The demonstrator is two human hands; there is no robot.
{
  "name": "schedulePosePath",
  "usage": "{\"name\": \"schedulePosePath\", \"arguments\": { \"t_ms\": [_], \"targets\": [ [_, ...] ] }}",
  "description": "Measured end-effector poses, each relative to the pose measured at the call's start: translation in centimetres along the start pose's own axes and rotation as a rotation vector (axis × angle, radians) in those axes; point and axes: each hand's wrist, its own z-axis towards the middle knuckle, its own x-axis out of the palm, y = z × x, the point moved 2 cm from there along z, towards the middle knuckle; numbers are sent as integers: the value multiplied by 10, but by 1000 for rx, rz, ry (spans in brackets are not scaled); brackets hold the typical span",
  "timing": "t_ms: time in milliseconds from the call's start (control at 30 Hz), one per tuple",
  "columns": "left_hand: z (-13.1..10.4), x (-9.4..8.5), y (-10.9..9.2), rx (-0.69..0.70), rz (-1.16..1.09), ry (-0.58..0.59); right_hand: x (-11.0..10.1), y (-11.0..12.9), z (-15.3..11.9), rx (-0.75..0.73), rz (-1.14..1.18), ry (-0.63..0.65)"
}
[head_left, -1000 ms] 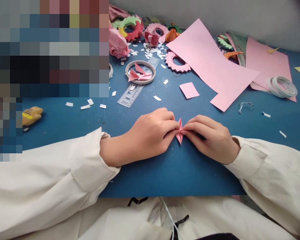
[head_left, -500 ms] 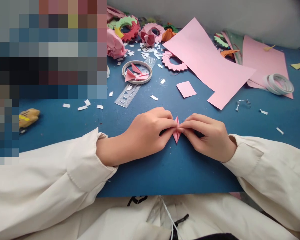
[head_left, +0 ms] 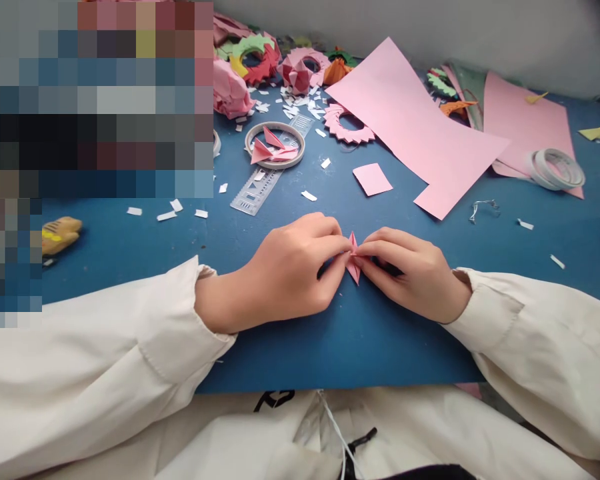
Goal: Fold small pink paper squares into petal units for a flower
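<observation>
Between my two hands is a small folded pink paper piece (head_left: 355, 272), narrow and pointed at its far and near ends. My left hand (head_left: 303, 263) pinches its left side between thumb and forefinger. From the other side, the thumb and fingers of my right hand (head_left: 410, 270) pinch it too. The fingertips hide its middle. Just beyond my hands a small pink paper square (head_left: 373, 179) lies flat on the blue table (head_left: 340, 353).
Farther back are a large pink sheet (head_left: 410, 127), a clear ruler (head_left: 257, 193) under a tape roll (head_left: 251, 150) with folded pink pieces inside it, and several folded paper rings (head_left: 337, 127). White paper scraps are scattered about. Another tape roll (head_left: 537, 170) sits at right.
My fingers have shifted slightly on the folded pink paper, which has tilted a little, its near tip now farther right. Both hands keep their pinch.
</observation>
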Motion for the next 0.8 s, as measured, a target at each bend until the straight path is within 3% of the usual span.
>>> {"name": "schedulePosePath", "arguments": {
  "t_ms": [67,167,433,800],
  "targets": [
    [-2,-6,-6,172,79,7,0,0,1,1,0,10],
    [-6,-9,-12,392,198,106,1,0,2,-1,-2,9],
    [-8,0,-7,335,238,252,2,0,1,-10,-9,13],
    [-10,-2,-17,507,181,283,2,0,2,-5,-39,44]
  ]
}}
